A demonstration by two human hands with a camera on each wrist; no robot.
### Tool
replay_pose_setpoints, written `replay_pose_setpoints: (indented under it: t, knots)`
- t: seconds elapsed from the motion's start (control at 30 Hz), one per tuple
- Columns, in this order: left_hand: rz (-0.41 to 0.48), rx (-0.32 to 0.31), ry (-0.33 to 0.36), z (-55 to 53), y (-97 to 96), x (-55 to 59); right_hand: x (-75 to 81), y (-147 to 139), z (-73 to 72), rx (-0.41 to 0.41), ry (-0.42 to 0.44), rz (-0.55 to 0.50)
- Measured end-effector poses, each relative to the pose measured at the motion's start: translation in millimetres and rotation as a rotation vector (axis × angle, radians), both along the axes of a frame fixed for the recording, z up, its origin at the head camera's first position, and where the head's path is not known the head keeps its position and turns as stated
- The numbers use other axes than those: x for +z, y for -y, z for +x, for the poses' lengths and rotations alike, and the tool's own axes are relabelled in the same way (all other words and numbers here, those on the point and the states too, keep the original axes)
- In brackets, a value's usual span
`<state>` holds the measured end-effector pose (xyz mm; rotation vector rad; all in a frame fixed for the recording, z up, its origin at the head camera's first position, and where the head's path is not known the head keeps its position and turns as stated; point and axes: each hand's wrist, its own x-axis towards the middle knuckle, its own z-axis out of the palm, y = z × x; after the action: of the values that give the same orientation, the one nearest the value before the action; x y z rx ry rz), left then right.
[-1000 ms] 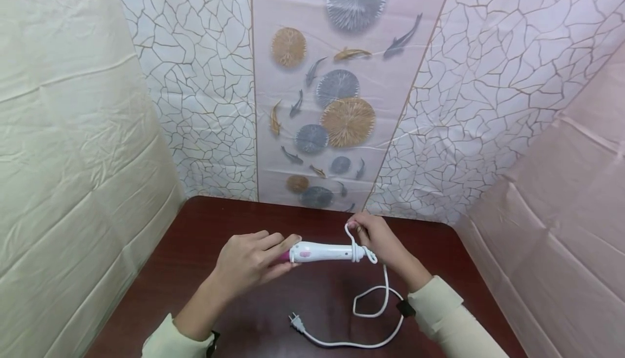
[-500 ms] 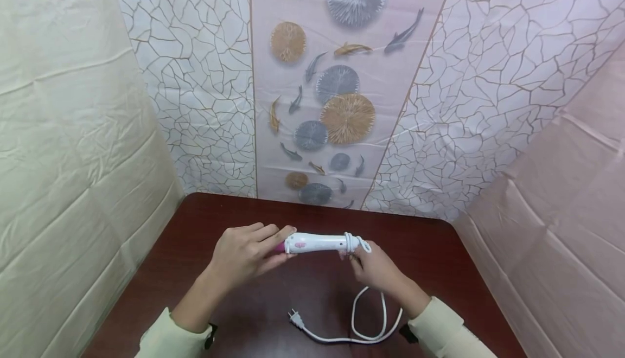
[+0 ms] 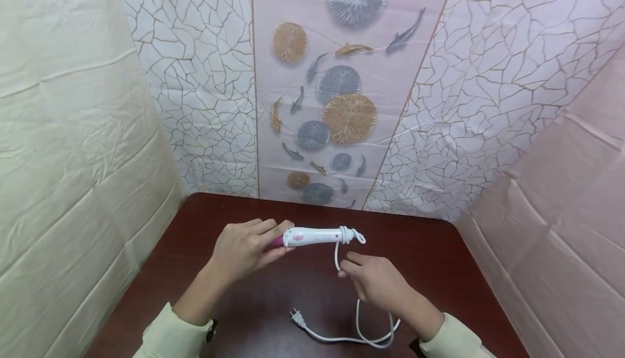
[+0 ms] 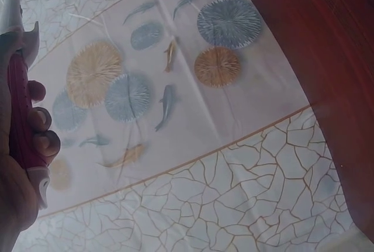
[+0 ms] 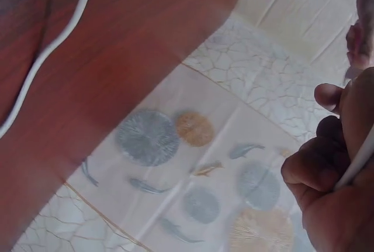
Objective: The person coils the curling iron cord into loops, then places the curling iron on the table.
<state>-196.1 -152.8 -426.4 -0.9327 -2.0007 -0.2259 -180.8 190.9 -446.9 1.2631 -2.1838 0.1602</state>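
Observation:
A curling iron [image 3: 312,236] with a white handle and a pink barrel is held level above the table. My left hand [image 3: 246,247] grips it by the pink barrel, and in the left wrist view the fingers curl round that barrel [image 4: 20,111]. Several turns of the white cord [image 3: 337,257] wrap the handle's right end, with a small loop sticking out there. Below and right of that end, my right hand [image 3: 381,282] holds the cord, which runs down from the wraps into its fingers. In the right wrist view the cord crosses the curled hand [image 5: 327,176].
The rest of the cord loops on the dark red-brown table [image 3: 205,228], ending in a two-pin plug [image 3: 297,318] near the front. Patterned cloth [image 3: 215,103] hangs behind the table, and plain pale cloths [image 3: 83,157] enclose the left and right sides.
My right hand has carried the cord from above the handle's end round and down below it, adding wrap. The iron has shifted slightly up and left; the cord on the table has been drawn in.

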Motion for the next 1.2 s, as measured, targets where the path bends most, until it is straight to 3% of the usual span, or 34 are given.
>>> replay_pose_setpoints:
  t: [0.3, 0.47, 0.63, 0.83, 1.03, 1.2]
  knots:
    - [-0.007, -0.008, 0.003, -1.3, -0.2, -1.3, 28.1, -6.1, 12.3, 0.072, -0.173, 0.014]
    - [-0.032, 0.009, 0.024, -0.7, -1.1, -1.4, 47.7, -10.3, 12.4, 0.1, -0.251, 0.018]
    - [-0.037, -0.019, 0.024, -2.4, -3.2, -3.7, 66.9, -13.3, 8.3, 0.097, -0.302, 0.029]
    - [-0.055, -0.03, 0.044, -1.9, -7.0, -6.7, 80.1, -16.8, -1.7, 0.08, -0.311, 0.035]
    - [-0.077, -0.014, 0.07, 1.1, -7.7, -8.7, 85.8, -17.8, -16.4, 0.062, -0.272, 0.056]
    - [-0.087, -0.019, 0.053, 2.3, -8.8, -8.4, 88.1, -17.6, -29.7, 0.076, -0.229, 0.062]
